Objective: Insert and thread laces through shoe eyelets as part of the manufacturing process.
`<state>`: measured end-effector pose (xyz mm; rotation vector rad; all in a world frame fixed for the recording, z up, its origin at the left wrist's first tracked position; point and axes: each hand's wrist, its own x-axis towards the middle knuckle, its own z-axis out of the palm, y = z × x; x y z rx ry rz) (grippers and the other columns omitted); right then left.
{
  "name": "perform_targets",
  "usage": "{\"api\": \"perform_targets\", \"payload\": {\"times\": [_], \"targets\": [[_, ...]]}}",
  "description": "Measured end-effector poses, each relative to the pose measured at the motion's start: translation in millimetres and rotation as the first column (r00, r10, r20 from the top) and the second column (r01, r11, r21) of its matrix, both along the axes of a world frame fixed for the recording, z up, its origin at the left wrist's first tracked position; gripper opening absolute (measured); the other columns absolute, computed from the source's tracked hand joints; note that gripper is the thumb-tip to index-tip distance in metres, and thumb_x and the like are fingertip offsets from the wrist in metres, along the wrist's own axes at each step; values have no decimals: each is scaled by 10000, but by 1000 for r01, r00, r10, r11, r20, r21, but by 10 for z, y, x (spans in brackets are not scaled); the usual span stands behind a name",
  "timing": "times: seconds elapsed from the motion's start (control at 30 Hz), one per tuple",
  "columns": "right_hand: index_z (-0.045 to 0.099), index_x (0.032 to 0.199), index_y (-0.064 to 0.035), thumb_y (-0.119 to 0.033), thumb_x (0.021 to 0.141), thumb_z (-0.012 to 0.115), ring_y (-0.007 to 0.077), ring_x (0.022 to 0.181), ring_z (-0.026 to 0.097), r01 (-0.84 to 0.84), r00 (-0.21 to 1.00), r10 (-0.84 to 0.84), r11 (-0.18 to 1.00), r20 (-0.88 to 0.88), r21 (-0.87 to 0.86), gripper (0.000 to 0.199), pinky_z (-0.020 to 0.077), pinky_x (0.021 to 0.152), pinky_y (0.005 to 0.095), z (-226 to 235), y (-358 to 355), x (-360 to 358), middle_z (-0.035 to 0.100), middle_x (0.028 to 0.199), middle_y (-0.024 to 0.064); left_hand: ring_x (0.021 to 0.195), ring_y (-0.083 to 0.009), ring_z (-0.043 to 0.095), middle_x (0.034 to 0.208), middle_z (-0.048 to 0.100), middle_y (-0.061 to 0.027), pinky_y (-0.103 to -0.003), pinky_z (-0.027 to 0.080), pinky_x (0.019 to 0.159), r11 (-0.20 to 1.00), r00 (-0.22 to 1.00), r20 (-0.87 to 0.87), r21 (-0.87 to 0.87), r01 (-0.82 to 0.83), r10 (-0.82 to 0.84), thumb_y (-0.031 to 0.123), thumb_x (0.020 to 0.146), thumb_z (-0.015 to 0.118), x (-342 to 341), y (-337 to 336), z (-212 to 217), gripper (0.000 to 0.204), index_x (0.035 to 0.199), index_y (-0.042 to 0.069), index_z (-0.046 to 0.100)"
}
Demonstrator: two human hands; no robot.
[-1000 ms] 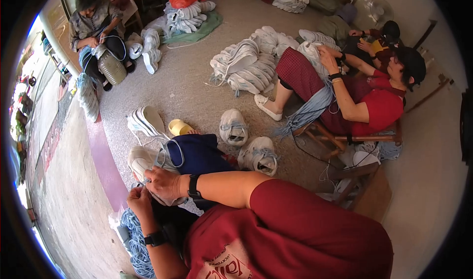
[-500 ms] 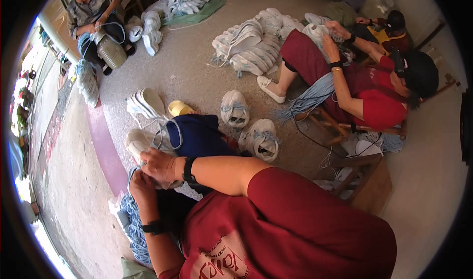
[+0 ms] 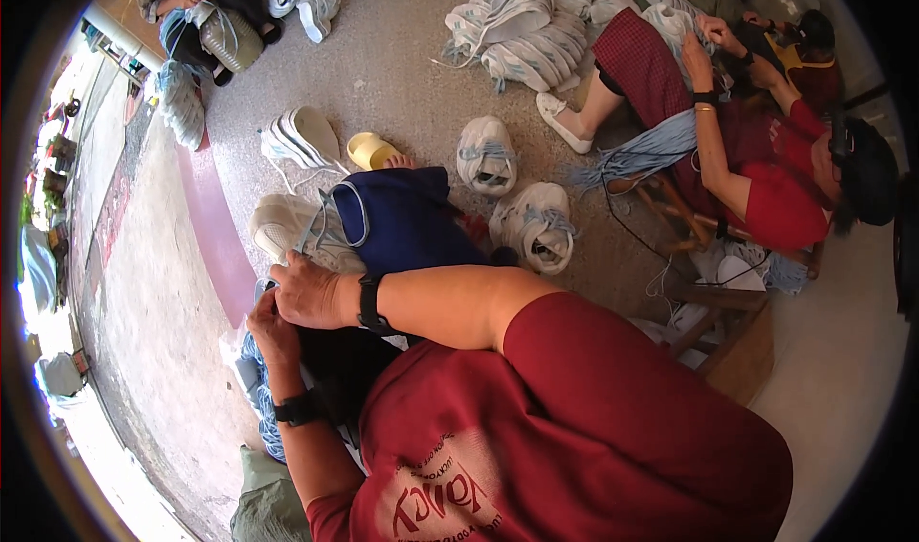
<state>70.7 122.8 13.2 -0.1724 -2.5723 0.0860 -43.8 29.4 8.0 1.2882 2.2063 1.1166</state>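
The white shoe [image 3: 287,233] lies just beyond the two hands and beside a dark blue cloth [image 3: 407,224]. A pale blue lace [image 3: 359,226] rises from it in a loose loop that lies over the cloth, and a strand runs down toward the hands. The right hand [image 3: 314,291] is curled, its fingers seemingly gripping that strand; the left hand [image 3: 273,329] sits just below, its fingers drawn together, though whether lace is pinched between them I cannot tell.

Working well here seems to call for a pinch close to the lace's end, where the strand is least likely to bend away, and for a short, even pull that leaves the lace flat. The standing loop looks like the weak point: it could twist or catch on the cloth, so it deserves a clear run. A steady shoe would help too, as neither hand visibly braces it.

Near the left forearm hangs a bundle of blue laces [image 3: 254,374], best kept apart from the working strand. Farther out, a striped white shoe [image 3: 304,138] and a yellow slipper [image 3: 370,151] lie ahead, with two laced shoes [image 3: 486,156] to the right.
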Motion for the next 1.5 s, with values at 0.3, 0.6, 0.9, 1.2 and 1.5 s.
{"api": "perform_targets", "payload": {"times": [0.3,0.6,0.9,1.2,1.5], "targets": [[624,568,-118,-199,664,556,192,746,538,-47,991,39,997,-130,-61,143,406,671,388,8,8,-72,568,592,-7,654,-94,536,692,626,-57,-279,458,622,998,998,-34,-17,-54,54,116,803,595,65,-31,97,145,844,-21,615],[494,720,-6,-1,823,539,185,906,562,-483,760,456,-81,-463,-872,112,421,811,307,683,426,1323,595,973,133,599,-90,519,676,587,-28,-254,439,569,981,962,228,82,-176,153,52,768,631,137,-58,-14,63,795,0,608],[506,748,-18,-27,857,534,131,846,566,-382,805,416,-184,-423,-906,112,426,801,271,560,259,1214,606,844,74,682,-273,610,727,604,-76,-346,488,606,995,872,-482,-86,51,-86,230,764,605,561,443,373,155,729,88,655],[571,816,-14,-33,848,499,71,696,483,-291,941,149,-93,-303,-952,81,392,664,209,502,332,1390,573,757,17,761,-274,616,789,594,-112,-371,499,636,973,720,-669,-227,38,-185,142,791,509,511,470,261,124,762,60,598],[493,753,-68,-101,891,478,84,552,420,-323,638,-728,40,-249,-946,142,311,490,216,-397,1469,4203,455,653,5,855,-363,598,904,607,-189,-455,484,717,384,711,-673,-614,-690,201,93,790,501,-790,-2945,-23,139,879,20,579]]}}
